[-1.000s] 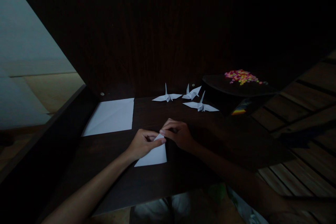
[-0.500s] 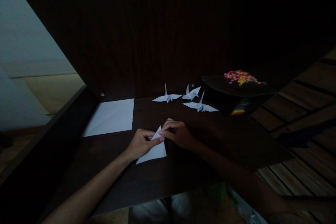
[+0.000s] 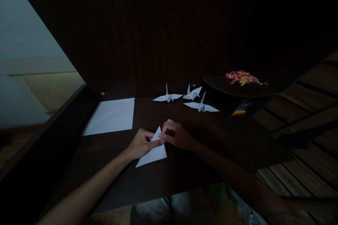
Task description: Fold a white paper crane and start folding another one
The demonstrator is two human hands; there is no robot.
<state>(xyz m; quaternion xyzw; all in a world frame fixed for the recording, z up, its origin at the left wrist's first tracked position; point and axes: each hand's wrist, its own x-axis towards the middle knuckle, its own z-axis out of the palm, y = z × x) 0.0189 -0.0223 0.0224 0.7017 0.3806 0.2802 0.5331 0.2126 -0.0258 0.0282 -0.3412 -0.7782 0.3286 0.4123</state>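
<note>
A white sheet of paper folded into a triangle (image 3: 154, 155) is between my hands, just above or on the dark tabletop (image 3: 113, 179). My left hand (image 3: 142, 145) is closed on its left side, the thumb lying across the front. At the upper right edge my right hand (image 3: 176, 134) pinches the paper between thumb and fingers, the thumbs close together. Beyond the hands stand white paper cranes, one at the left (image 3: 168, 97), one at the back (image 3: 192, 94) and one nearer (image 3: 201, 107), wings spread.
Flat at the left back lies a creased white sheet (image 3: 111, 116). Small colourful pieces (image 3: 243, 77) are heaped on a dark rounded shelf (image 3: 237, 89) at the right. A raised side panel (image 3: 47, 130) bounds the table's left, and a tall dark panel (image 3: 148, 35) its back.
My right thumb and fingers have slid slightly down and left along the folded paper's edge. The triangle has shifted a little to the left; the cranes stay put.
</note>
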